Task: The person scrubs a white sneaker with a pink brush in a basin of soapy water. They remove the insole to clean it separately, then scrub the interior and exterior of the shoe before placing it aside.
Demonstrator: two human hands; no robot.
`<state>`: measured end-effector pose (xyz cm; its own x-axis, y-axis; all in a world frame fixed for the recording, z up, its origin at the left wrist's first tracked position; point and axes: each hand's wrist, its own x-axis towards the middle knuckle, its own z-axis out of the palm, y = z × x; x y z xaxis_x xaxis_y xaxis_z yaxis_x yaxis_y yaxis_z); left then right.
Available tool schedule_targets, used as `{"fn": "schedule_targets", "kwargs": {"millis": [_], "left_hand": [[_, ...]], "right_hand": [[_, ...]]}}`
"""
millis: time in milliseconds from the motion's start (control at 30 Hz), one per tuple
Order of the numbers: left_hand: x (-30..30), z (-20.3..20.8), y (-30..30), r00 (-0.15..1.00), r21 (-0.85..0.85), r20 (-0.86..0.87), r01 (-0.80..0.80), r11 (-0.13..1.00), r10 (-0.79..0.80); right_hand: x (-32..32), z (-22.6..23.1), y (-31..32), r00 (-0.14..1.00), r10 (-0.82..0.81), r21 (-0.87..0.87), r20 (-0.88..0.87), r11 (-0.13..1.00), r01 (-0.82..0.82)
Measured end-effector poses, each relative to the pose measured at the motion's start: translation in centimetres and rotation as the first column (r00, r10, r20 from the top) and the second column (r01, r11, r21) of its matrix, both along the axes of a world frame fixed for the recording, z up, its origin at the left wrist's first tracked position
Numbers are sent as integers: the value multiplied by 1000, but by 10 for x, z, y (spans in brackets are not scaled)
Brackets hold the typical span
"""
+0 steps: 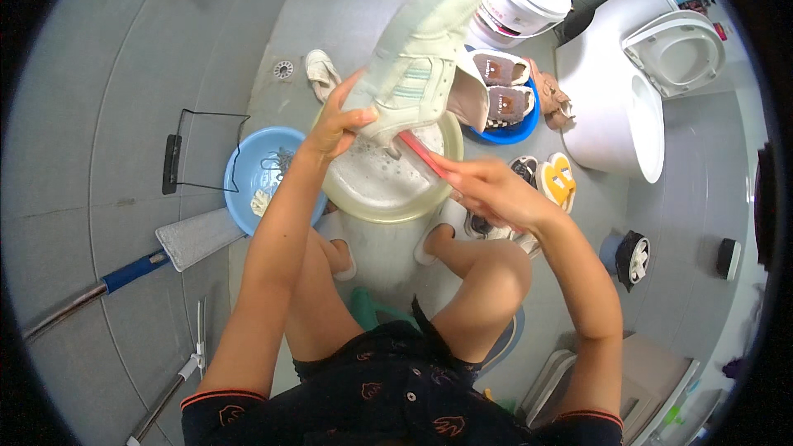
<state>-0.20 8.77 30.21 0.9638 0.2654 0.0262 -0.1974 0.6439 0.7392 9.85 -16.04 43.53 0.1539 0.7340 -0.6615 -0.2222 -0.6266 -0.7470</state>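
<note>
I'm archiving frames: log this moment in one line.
left hand: holds white shoe | right hand: holds red-handled tool at shoe | below: sudsy basin

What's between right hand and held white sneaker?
A red brush, held in the right hand, far end by the white sneaker; shown in the head view.

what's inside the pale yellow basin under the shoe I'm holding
The basin holds white foam. Anything beneath the foam is hidden, and the shoe and red brush cover part of it.
</note>
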Motion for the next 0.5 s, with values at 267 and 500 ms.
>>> {"fn": "schedule_targets", "kwargs": {"millis": [267,500], "left_hand": [[7,-6,4,997,8,-4,-78,997,78],[2,5,-1,995,-122,8,-93,988,95]], "right_hand": [[-6,-28,18,948,5,173,317,983,-63],[-17,-27,-15,717,19,68,697,993,-93]]}}
